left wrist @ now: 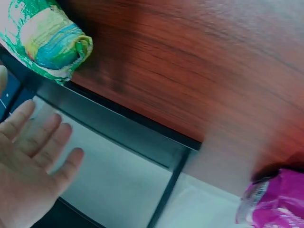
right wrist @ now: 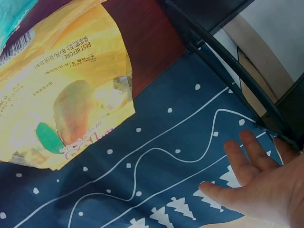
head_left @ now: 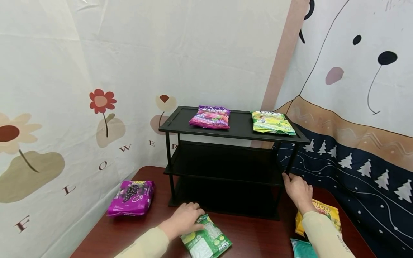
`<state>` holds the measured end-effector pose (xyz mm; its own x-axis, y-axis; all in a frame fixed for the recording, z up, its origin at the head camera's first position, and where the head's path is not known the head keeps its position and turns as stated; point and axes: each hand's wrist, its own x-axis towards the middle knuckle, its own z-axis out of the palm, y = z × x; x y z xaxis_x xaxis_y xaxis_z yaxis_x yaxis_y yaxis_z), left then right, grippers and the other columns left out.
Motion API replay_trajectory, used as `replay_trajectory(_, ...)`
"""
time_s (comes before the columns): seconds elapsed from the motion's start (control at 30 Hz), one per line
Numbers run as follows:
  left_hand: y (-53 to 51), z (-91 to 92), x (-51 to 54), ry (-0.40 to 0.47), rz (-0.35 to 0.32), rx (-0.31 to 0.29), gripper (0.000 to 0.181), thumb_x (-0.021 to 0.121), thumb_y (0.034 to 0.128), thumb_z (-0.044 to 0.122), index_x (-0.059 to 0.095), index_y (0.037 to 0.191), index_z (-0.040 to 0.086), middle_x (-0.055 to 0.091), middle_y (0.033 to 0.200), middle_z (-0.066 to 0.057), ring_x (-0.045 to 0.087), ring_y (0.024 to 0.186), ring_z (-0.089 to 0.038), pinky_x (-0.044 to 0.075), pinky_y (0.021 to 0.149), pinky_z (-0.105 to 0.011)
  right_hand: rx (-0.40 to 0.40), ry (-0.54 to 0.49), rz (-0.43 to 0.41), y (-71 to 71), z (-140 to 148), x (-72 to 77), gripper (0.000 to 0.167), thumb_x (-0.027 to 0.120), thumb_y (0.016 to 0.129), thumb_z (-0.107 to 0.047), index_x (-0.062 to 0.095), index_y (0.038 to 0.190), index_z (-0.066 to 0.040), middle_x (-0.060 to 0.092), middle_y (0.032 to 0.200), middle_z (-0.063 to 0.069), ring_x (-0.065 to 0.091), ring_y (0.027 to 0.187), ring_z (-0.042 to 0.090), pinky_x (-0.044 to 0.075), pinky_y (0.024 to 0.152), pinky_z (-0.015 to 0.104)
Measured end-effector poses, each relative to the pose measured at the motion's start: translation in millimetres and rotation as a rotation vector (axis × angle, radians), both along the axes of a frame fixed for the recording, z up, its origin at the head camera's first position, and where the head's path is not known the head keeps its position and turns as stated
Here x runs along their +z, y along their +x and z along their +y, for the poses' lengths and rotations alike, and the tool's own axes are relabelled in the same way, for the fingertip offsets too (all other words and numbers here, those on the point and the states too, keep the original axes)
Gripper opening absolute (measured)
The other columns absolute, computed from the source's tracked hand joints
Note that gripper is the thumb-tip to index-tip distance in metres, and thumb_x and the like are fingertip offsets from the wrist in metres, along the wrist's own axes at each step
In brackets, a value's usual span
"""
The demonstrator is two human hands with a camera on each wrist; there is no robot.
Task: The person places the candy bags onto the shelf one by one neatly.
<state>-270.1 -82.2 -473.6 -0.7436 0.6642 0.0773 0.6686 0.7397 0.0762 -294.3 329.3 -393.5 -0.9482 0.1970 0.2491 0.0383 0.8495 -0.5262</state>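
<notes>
I'm likely starting a pick: left hand [head_left: 185, 219] spread at the green bag [head_left: 208, 239], right hand [head_left: 298, 191] loose-fingered by the rack [head_left: 222, 161]; next calls for a firm pinch.

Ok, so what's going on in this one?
A person's left hand is over the edge of a green plastic packet on the reddish-brown wood-grain table, while the right hand is at the right end of a black three-tier rack. A pink-purple packet and a yellow-green packet lie on its top. A purple packet, a yellow packet and a partly visible teal packet are on the table.
</notes>
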Motion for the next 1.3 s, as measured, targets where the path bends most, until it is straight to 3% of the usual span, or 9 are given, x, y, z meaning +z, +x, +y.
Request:
replay_trajectory(0.13, -0.8, 10.7, -3.0, -0.034, -0.099, -0.089, 0.047, 0.065, 0.0944, 0.043, 0.061, 0.136, 0.021, 0.057, 0.138, -0.004, 0.052, 0.128, -0.021, 0.043, 0.102, -0.044, -0.002, 0.003, 0.009, -0.7, 1, -0.2, 0.061, 0.034, 0.107, -0.044, 0.063, 0.122, 0.007, 0.057, 0.126, 0.034, 0.048, 0.116, 0.056, 0.022, 0.101, 0.071)
replay_trajectory(0.33, 1.5, 16.2, -8.0, -0.095, -0.236, -0.159, 0.050, 0.062, 0.0935, 0.035, 0.056, 0.142, 0.026, 0.052, 0.145, 0.003, 0.044, 0.137, -0.017, 0.035, 0.110, -0.050, 0.006, 0.006, 0.000, -1.3, 1, -0.4, 0.064, 0.033, 0.107, -0.045, 0.059, 0.128, 0.008, 0.055, 0.129, 0.035, 0.046, 0.119, 0.056, 0.019, 0.103, 0.073)
replay_trajectory(0.5, -0.9, 9.1, -8.4, -0.117, -0.283, -0.071, 0.050, 0.064, 0.0932, 0.043, 0.058, 0.140, 0.026, 0.056, 0.139, 0.001, 0.048, 0.132, -0.020, 0.034, 0.109, -0.054, 0.007, -0.002, 0.011, -1.6, -1, 0.6, 0.061, 0.034, 0.107, -0.045, 0.063, 0.123, 0.007, 0.057, 0.126, 0.034, 0.047, 0.118, 0.056, 0.019, 0.103, 0.072)
replay_trajectory(0.73, -1.5, -4.4, -4.9, -0.132, -0.299, 0.149, 0.063, 0.072, 0.0817, 0.056, 0.066, 0.129, 0.015, 0.060, 0.134, -0.012, 0.050, 0.130, -0.033, 0.036, 0.107, -0.055, 0.001, -0.009, -0.015, -1.6, -1, 1.0, 0.062, 0.033, 0.107, -0.045, 0.060, 0.129, 0.006, 0.053, 0.132, 0.034, 0.045, 0.121, 0.056, 0.018, 0.104, 0.072)
replay_trajectory(0.83, -1.9, -11.2, -4.1, -0.086, -0.347, 0.160, 0.061, 0.075, 0.0832, 0.047, 0.062, 0.133, 0.012, 0.057, 0.137, -0.015, 0.049, 0.131, -0.034, 0.036, 0.107, -0.054, 0.001, -0.010, -0.023, -1.1, 0, 1.8, 0.064, 0.033, 0.107, -0.046, 0.058, 0.132, 0.007, 0.051, 0.133, 0.035, 0.044, 0.122, 0.056, 0.017, 0.104, 0.072)
replay_trajectory(0.93, -3.9, -16.0, -5.5, -0.061, -0.338, 0.147, 0.063, 0.077, 0.0823, 0.041, 0.060, 0.135, 0.010, 0.059, 0.135, -0.015, 0.051, 0.129, -0.032, 0.040, 0.106, -0.049, 0.001, -0.002, -0.030, -0.8, 1, 2.6, 0.066, 0.032, 0.107, -0.046, 0.054, 0.135, 0.009, 0.049, 0.136, 0.036, 0.042, 0.123, 0.056, 0.017, 0.105, 0.071)
replay_trajectory(1.07, -5.7, -21.6, -6.6, -0.048, -0.309, 0.195, 0.055, 0.081, 0.0744, 0.044, 0.068, 0.112, 0.007, 0.068, 0.106, -0.008, 0.063, 0.103, -0.024, 0.049, 0.093, -0.041, 0.005, 0.005, -0.038, -0.4, 2, 2.6, 0.068, 0.030, 0.107, -0.047, 0.050, 0.138, 0.011, 0.045, 0.138, 0.037, 0.041, 0.124, 0.057, 0.017, 0.105, 0.072)
replay_trajectory(1.17, -5.0, -28.3, -5.2, -0.013, -0.309, 0.236, 0.042, 0.084, 0.0704, 0.042, 0.065, 0.088, 0.009, 0.061, 0.082, -0.001, 0.058, 0.080, -0.018, 0.051, 0.079, -0.038, 0.009, 0.002, -0.040, -0.5, 1, 2.2, 0.068, 0.030, 0.107, -0.046, 0.050, 0.137, 0.011, 0.046, 0.137, 0.037, 0.041, 0.123, 0.057, 0.018, 0.104, 0.072)
replay_trajectory(1.3, -6.0, -35.7, -3.3, 0.029, -0.327, 0.241, 0.033, 0.081, 0.0730, 0.036, 0.065, 0.085, 0.010, 0.059, 0.080, 0.000, 0.057, 0.080, -0.019, 0.050, 0.079, -0.039, 0.008, 0.004, -0.016, -0.7, 1, 0.7, 0.065, 0.031, 0.107, -0.045, 0.056, 0.131, 0.010, 0.052, 0.132, 0.036, 0.045, 0.120, 0.056, 0.020, 0.103, 0.071)
